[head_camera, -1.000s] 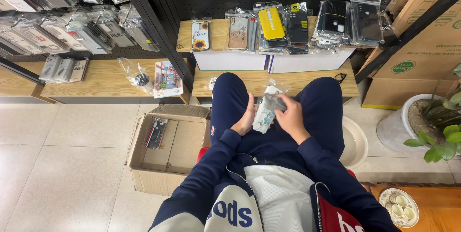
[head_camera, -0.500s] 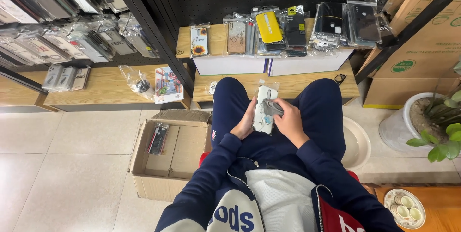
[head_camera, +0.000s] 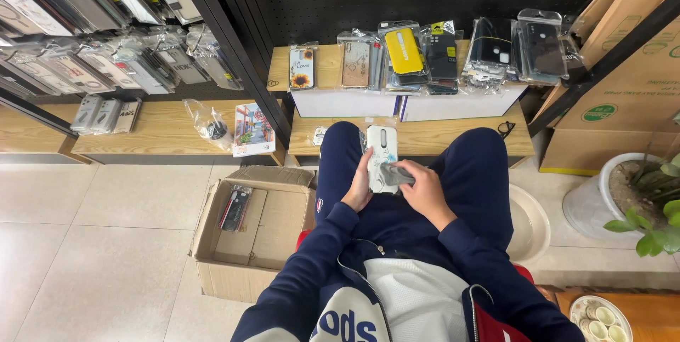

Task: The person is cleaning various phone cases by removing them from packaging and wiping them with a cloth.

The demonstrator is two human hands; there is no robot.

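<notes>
A person sits facing low wooden shelves of packaged phone cases, with a white phone case (head_camera: 382, 154) held upright over the lap, between the knees. The left hand (head_camera: 360, 187) is closed on the case's left edge and steadies it from behind. The right hand (head_camera: 419, 187) has its fingers curled around a small grey piece (head_camera: 394, 174), seemingly a cloth or a scrap of wrapping, pressed against the lower front of the case; which it is cannot be told. The step in hand looks like wiping or dressing the case's face while it is braced. The next move probably calls for a firm left-hand hold while the right draws the grey piece along the surface without pushing the case over. An open cardboard box (head_camera: 248, 243) stands on the tiled floor just left of the left knee, with one dark packaged case (head_camera: 236, 207) lying inside it.
</notes>
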